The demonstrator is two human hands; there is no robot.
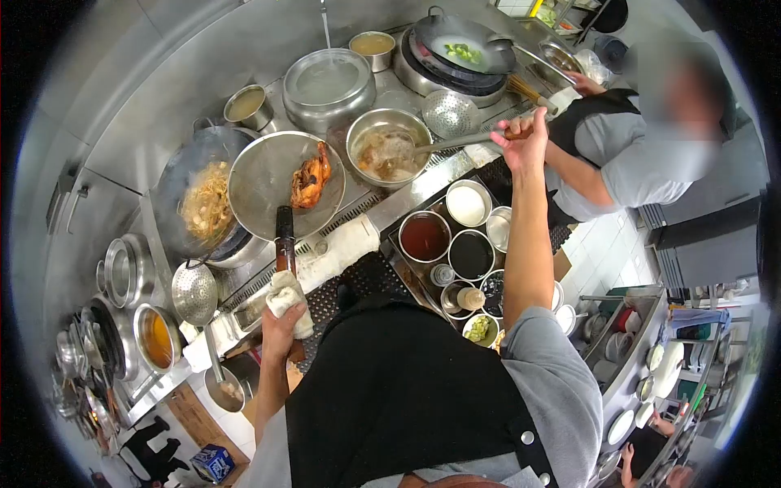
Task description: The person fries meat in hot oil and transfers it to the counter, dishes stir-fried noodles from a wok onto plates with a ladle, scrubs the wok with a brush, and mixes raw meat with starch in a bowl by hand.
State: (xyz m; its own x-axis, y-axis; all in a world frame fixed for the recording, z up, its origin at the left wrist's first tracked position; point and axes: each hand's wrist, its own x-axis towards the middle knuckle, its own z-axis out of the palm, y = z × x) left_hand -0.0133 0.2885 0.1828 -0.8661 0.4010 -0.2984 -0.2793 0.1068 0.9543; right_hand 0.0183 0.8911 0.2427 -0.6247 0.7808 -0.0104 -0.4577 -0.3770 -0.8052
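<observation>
At the left of the frame, a steel bowl holds orange liquid, and a perforated ladle slants down beside it. Above, a wok contains noodles. Left of centre, the left hand grasps a white cloth wrapped round the handle of a broad, round strainer; a browned poultry leg (well roasted, by its colour) lies in it, right of its middle. Just right of that stands a steel pot of frothy liquid; what it contains is hard to make out. A ladle reaches into it, its handle in the grasp of the right hand at upper right of centre. Below the ladle sit tubs of white, reddish-brown and dark contents. At upper right, a co-worker in grey sleeves grips a long handle near a wok of greens.
</observation>
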